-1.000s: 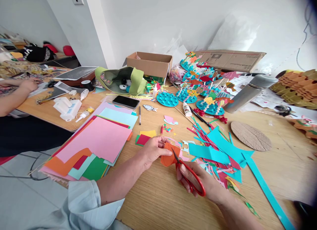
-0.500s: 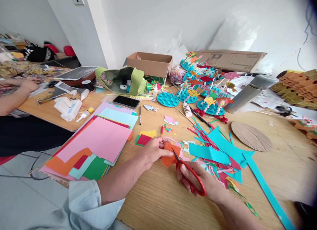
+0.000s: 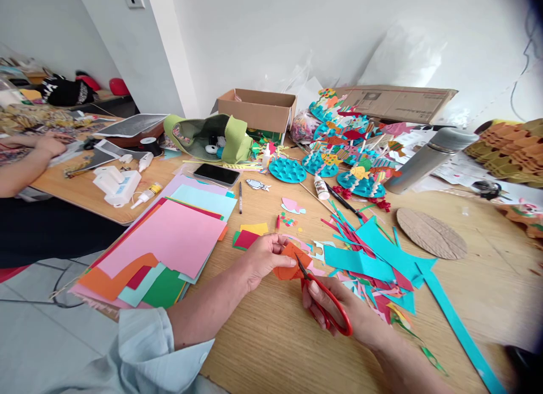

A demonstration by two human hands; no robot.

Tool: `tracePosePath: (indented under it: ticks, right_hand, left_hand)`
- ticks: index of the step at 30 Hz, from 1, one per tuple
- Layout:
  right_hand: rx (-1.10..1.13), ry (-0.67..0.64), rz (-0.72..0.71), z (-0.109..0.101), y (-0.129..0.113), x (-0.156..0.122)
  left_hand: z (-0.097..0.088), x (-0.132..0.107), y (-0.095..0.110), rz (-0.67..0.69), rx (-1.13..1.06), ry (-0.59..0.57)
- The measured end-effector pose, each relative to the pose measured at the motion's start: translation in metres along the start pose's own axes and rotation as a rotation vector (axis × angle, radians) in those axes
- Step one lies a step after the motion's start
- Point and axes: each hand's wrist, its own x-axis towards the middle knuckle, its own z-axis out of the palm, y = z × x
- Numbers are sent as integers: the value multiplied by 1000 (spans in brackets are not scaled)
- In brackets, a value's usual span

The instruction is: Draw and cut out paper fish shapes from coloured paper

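Observation:
My left hand (image 3: 267,259) pinches a small piece of orange paper (image 3: 289,271) between thumb and fingers, above the wooden table. A pair of red-handled scissors (image 3: 328,303) is gripped in my right hand (image 3: 345,309), its dark blades reaching up and left onto the orange paper. Dark lines show on the paper's surface; fine detail is too small to read. Just beyond my hands lie a red-capped marker (image 3: 278,222) and small coloured paper dots (image 3: 288,219). Yellow and red paper pieces (image 3: 248,239) rest behind my left hand.
Turquoise paper strips (image 3: 360,261) and scraps spread to the right, near a cardboard oval (image 3: 430,232) and a steel flask (image 3: 430,159). A stack of coloured paper (image 3: 173,235) lies left. Paper fish crafts (image 3: 360,179) stand behind. Another person's hand (image 3: 51,145) is far left.
The orange paper has turned slightly in my left hand, and its lower edge sits a little further left. My right hand and the scissors stay nearly in place.

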Motion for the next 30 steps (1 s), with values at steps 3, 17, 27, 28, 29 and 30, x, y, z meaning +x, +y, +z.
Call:
tracePosePath:
  ticks: [3, 17, 27, 28, 29, 30]
  right_hand:
    - [-2, 4, 17, 0, -1, -1]
    - [-5, 2, 26, -1, -1, -1]
    - [9, -8, 3, 0, -2, -1]
    - [11, -7, 1, 0, -2, -1]
    - [13, -5, -1, 0, -1, -1]
    - [14, -5, -3, 0, -1, 0]
  left_hand:
    - [0, 0, 1, -12, 10, 15]
    - [1, -1, 4, -27, 30, 53]
    - [2, -1, 3, -28, 28, 63]
    - [2, -1, 3, -30, 28, 63]
    - [2, -1, 4, -31, 29, 62]
    - [2, -1, 4, -31, 31, 60]
